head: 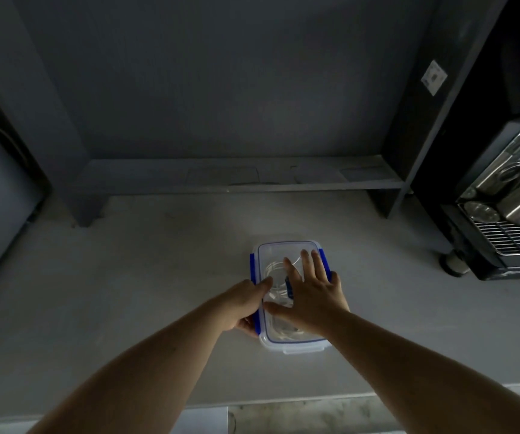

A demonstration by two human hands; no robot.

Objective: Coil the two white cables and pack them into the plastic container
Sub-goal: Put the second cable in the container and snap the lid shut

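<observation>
cables (pixel 276 270) lie in the container (pixel 287 347), coffee machine (pixel 503 198) far right.

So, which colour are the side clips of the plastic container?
Blue; the clips on the clear container show best in the head view.

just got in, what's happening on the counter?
A person is closing up a clear plastic container with blue clips on a grey counter. The white cables lie coiled inside under the lid. The right hand presses flat on the lid while the left hand works the clip on the left side.
</observation>
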